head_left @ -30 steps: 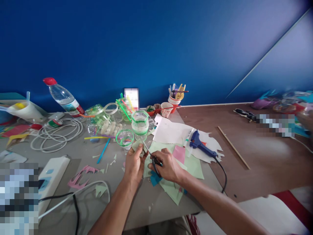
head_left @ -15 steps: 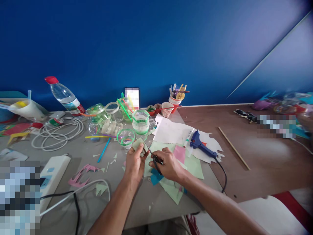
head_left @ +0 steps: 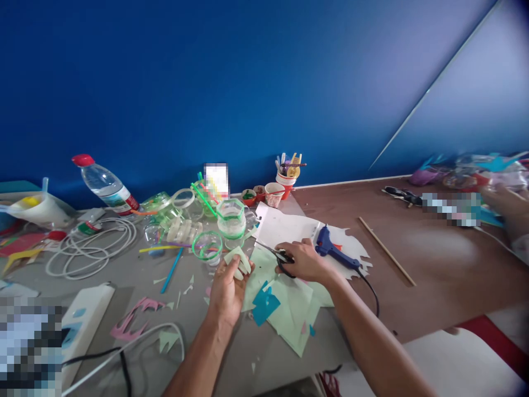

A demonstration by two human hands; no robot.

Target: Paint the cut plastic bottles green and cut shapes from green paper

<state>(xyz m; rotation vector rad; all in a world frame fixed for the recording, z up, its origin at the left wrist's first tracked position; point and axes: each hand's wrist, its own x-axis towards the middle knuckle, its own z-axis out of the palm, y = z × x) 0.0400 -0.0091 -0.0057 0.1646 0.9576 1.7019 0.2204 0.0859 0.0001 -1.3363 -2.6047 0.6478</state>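
Note:
In my left hand (head_left: 228,284) is a small pale green piece of paper (head_left: 237,260), pinched under the thumb, with a cut in its edge. My right hand (head_left: 303,260) is wrapped round black-handled scissors (head_left: 284,259), low over the papers, with the blades pointing left and apart from the piece. Below lie pale green sheets (head_left: 289,314) and a blue paper scrap (head_left: 265,304). Just beyond my left hand stand a clear cup with a green rim (head_left: 208,246) and a green-edged plastic container (head_left: 231,220).
A blue glue gun (head_left: 336,249) rests on white paper right of my hand. At the left are a tilted water bottle (head_left: 108,187), a coiled white cable (head_left: 88,264), a power strip (head_left: 88,317) and pink scraps (head_left: 132,320). Another person's hand (head_left: 506,207) shows far right.
The scissors have come away from the green paper piece and moved right with my right hand. My left hand still holds the piece. The view has tilted up slightly.

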